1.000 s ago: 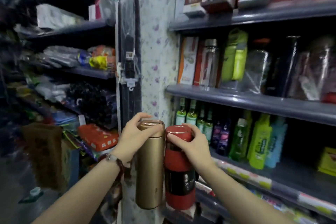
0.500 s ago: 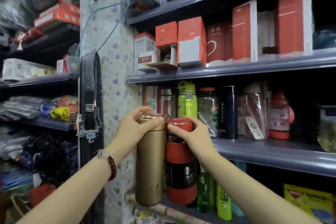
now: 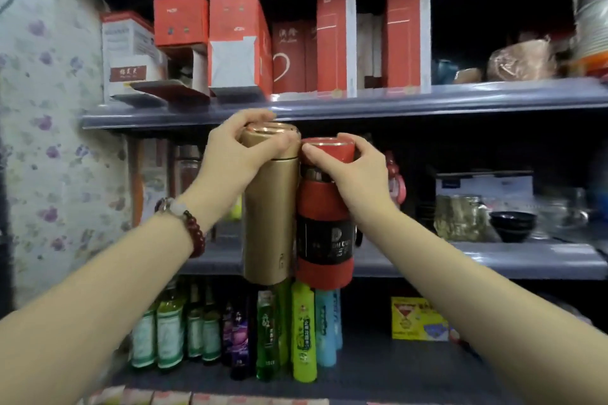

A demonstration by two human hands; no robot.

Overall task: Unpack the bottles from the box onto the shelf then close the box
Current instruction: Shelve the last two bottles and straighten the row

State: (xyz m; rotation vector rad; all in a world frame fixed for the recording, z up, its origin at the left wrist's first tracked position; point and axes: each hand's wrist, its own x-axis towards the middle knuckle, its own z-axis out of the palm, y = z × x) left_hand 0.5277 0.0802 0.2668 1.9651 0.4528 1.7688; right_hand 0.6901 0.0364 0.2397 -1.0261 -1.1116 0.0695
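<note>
Gold bottle [image 3: 268, 207], red bottle [image 3: 324, 204] with black band, grey shelf [image 3: 427, 102], purple-flowered wall [image 3: 49, 128].

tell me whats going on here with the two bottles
A person stands at a shop shelf holding two bottles by their caps. The left hand grips a gold bottle, the right hand a red bottle. Both are side by side, upright, in the air, not yet set down.
</note>
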